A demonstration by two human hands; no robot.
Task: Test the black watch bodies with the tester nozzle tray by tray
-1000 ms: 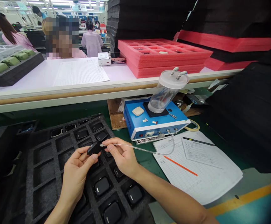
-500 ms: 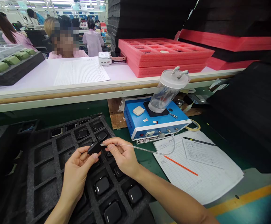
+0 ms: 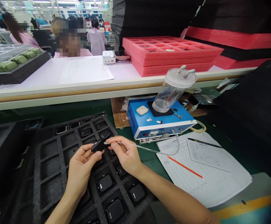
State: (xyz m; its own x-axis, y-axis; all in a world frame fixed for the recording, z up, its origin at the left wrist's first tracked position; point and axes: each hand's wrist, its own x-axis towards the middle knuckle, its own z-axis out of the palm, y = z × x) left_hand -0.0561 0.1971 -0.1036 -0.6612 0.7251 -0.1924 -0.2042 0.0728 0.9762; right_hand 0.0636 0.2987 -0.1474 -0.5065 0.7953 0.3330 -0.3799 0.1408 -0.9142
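My left hand (image 3: 81,165) pinches a small black watch case (image 3: 97,146) between thumb and fingers, tilted above a black foam tray (image 3: 60,151). In my right hand (image 3: 127,157), the fingertips are closed on the end of a thin clear tube (image 3: 147,150). The tube's tip meets the right-hand edge of the watch case; whether it sits inside an opening is too small to tell. From there the tube curves to the front of a blue box-shaped device (image 3: 141,124). Several similar black watch cases (image 3: 105,182) lie in the tray's compartments under my hands.
On the blue device stand a clear lidded cylinder (image 3: 167,93) and a cream-coloured case (image 3: 142,110). Papers (image 3: 207,186) with an orange stick (image 3: 184,167) and black pen (image 3: 204,142) lie to the right. Red foam trays (image 3: 173,59) rest on the shelf (image 3: 46,88). People sit beyond.
The whole view has shifted slightly, so the scene appears farther right. Both hands keep hold of the watch case and the tube in nearly the same pose.
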